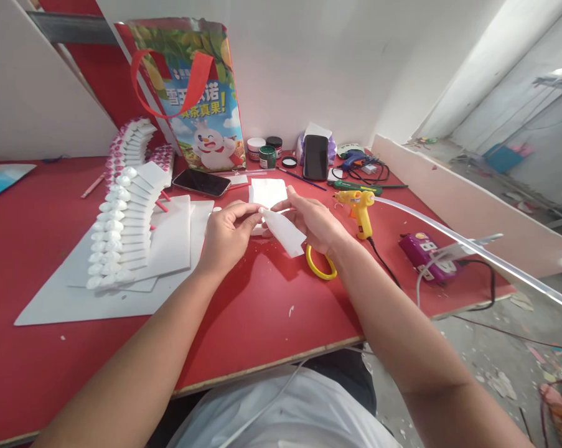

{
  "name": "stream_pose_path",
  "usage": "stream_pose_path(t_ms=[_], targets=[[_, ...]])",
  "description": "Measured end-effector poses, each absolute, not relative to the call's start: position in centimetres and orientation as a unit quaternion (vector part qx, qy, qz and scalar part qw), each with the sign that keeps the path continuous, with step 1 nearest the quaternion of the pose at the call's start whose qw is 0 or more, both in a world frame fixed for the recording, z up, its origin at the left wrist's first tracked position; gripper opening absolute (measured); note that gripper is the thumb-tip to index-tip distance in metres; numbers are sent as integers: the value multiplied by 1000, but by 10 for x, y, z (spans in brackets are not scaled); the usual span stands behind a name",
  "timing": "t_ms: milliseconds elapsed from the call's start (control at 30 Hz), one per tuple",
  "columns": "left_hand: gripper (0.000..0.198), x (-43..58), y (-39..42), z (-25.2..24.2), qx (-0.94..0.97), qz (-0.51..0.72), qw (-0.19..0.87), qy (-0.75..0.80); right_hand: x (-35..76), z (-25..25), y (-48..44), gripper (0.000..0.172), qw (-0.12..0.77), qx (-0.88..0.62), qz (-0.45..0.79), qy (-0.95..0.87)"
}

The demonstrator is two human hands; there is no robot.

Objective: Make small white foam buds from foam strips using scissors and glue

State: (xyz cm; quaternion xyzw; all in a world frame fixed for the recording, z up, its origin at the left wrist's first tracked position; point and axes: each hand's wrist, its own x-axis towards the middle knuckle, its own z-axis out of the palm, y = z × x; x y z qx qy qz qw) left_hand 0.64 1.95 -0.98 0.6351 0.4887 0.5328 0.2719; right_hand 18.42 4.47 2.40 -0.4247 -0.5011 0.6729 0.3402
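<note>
Both my hands meet over the red table (262,311) on a white foam strip (285,233) with a rounded tip. My left hand (227,233) pinches the strip's rounded upper end with thumb and fingers. My right hand (315,221) is closed around the strip from the right and holds it tilted above the table. Just under my right wrist lie yellow-handled scissors (320,266). A yellow glue gun (359,208) stands close to the right of that hand, with a long clear glue stick (472,249) running out to the right.
A row of finished white strips (122,230) lies on white foam sheets (122,292) at the left. A printed bag (192,93), two phones (201,182) (315,157), paint jars (266,155) and a purple power strip (425,252) stand around. The table's front edge is near my body.
</note>
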Motion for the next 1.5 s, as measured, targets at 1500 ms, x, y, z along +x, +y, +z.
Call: stream_pose_path(t_ms=[1500], targets=[[22, 6, 13, 3, 669, 509, 321, 437, 189, 29, 51, 52, 228, -289, 859, -355]])
